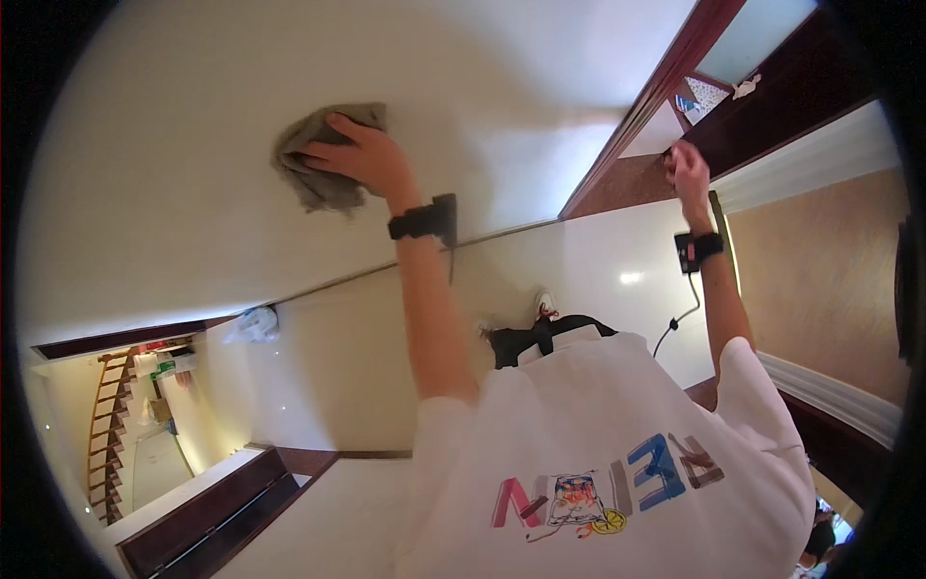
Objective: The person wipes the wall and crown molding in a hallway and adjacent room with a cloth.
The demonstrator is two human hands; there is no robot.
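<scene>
A crumpled grey-brown cloth lies pressed against the pale, smooth wall. My left hand is on top of it, fingers bent over the folds and holding it to the surface. Out to the right, my right hand is raised near the door opening. Its fingers look loosely curled, slightly blurred, and I see nothing in them. Each wrist wears a black strap with a small device; a cable hangs from the device on the right wrist.
A dark red door frame stands at the upper right, beside a dark door. A whitish plastic bag rests by the wall's foot. Stairs with a wooden railing are at far left. My shoe is on the glossy floor.
</scene>
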